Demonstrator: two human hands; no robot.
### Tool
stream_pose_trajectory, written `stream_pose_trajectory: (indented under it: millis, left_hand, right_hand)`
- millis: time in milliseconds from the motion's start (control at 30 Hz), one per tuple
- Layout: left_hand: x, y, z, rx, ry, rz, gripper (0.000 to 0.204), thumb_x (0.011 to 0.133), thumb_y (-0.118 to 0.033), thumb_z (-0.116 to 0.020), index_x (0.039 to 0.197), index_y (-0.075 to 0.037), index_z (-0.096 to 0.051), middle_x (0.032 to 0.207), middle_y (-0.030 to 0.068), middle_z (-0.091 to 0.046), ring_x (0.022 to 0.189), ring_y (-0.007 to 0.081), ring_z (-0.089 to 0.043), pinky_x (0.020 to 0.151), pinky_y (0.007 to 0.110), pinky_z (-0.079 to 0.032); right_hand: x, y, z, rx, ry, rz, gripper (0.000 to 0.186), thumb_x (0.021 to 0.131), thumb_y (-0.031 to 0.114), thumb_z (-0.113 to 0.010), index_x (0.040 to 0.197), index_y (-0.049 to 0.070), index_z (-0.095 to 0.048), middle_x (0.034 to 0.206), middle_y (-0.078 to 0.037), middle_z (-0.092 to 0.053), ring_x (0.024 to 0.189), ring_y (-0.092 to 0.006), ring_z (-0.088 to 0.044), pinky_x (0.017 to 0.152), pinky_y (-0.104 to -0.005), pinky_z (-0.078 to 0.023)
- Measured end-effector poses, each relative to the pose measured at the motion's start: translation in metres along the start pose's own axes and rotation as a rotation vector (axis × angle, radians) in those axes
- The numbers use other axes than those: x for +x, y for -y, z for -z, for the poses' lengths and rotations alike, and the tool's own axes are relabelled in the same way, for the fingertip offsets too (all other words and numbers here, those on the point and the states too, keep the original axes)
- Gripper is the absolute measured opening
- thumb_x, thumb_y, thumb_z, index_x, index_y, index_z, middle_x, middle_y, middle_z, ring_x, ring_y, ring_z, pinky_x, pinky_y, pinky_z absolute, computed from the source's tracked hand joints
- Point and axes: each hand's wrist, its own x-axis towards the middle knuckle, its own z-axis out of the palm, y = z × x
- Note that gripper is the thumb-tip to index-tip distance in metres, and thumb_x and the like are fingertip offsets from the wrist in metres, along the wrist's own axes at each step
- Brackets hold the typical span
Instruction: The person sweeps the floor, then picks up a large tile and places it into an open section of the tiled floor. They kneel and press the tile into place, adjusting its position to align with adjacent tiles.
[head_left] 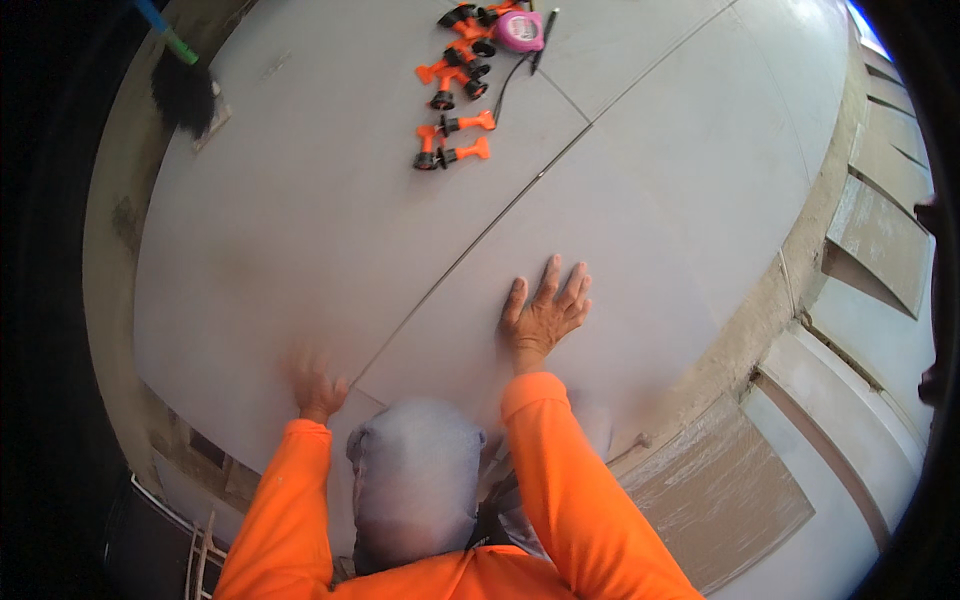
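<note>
My right hand [545,315] lies on a large grey floor tile [670,220], palm down with its fingers spread. Its wrist comes out of an orange sleeve. On the other side of the dark joint line [480,235], my left hand [317,385] rests low over the neighbouring grey tile [290,230]. Its fingers are stretched out but a little blurred. Neither hand holds anything. My bent knee [415,470] in faded denim is between my two forearms. Farther ahead on the tiles lie several orange and black tile levelling clips [447,85], apart from both hands.
Beside the clips are a pink tape measure [520,31] and a thin black pen-like stick [546,40]. A broom [183,92] with dark bristles stands at the far left. Along the right edge, bare concrete [745,340] borders several brown-backed boards or tiles [725,490].
</note>
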Motion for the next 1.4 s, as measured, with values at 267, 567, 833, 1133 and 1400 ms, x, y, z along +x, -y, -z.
stream_pose_trajectory:
  millis: [267,567,833,1133,1400]
  left_hand:
    - [-0.018,0.011,0.004,-0.024,-0.005,-0.006,0.069,0.081,-0.035,-0.067,0.144,-0.021,-0.043,0.154,0.0134,-0.036,0.15,0.0435,-0.03,0.119,0.075,-0.017]
    - [-0.036,0.024,-0.003,-0.117,-0.128,-0.012,0.073,0.083,-0.04,-0.073,0.149,-0.03,-0.042,0.157,0.0043,-0.034,0.153,0.0331,-0.03,0.122,0.072,-0.019]
    - [-0.035,0.018,-0.009,-0.143,-0.084,-0.006,0.074,0.089,-0.046,-0.069,0.153,-0.039,-0.032,0.16,-0.0021,-0.027,0.158,0.0258,-0.02,0.127,0.067,-0.012]
    - [-0.052,0.025,-0.012,-0.175,-0.144,-0.053,0.07,0.091,-0.049,-0.068,0.151,-0.036,-0.036,0.16,0.002,-0.031,0.157,0.0292,-0.023,0.125,0.068,-0.013]
    - [-0.038,0.021,-0.012,-0.113,-0.149,-0.053,0.076,0.089,-0.06,-0.068,0.152,-0.037,-0.032,0.16,0.0,-0.027,0.159,0.0237,-0.018,0.129,0.063,-0.009]
  right_hand:
    - [-0.022,0.008,-0.003,-0.025,-0.025,0.038,0.07,0.102,0.055,-0.05,0.162,0.023,-0.033,0.17,-0.016,-0.018,0.158,-0.0383,-0.016,0.124,-0.0628,-0.011]
    - [-0.048,0.009,-0.016,-0.057,-0.113,0.063,0.069,0.103,0.057,-0.047,0.16,0.019,-0.038,0.169,-0.02,-0.022,0.155,-0.0401,-0.022,0.122,-0.0587,-0.018]
    - [-0.04,-0.002,-0.016,-0.018,-0.152,0.075,0.07,0.104,0.062,-0.042,0.161,0.021,-0.038,0.168,-0.021,-0.024,0.156,-0.0375,-0.022,0.122,-0.0582,-0.019]
    - [-0.059,-0.01,-0.02,-0.029,-0.184,0.061,0.073,0.104,0.065,-0.037,0.163,0.022,-0.034,0.169,-0.022,-0.024,0.157,-0.0369,-0.022,0.123,-0.0556,-0.018]
    - [-0.041,-0.019,-0.017,-0.033,-0.135,0.111,0.076,0.104,0.068,-0.035,0.164,0.021,-0.031,0.168,-0.026,-0.022,0.158,-0.0427,-0.018,0.124,-0.0592,-0.015]
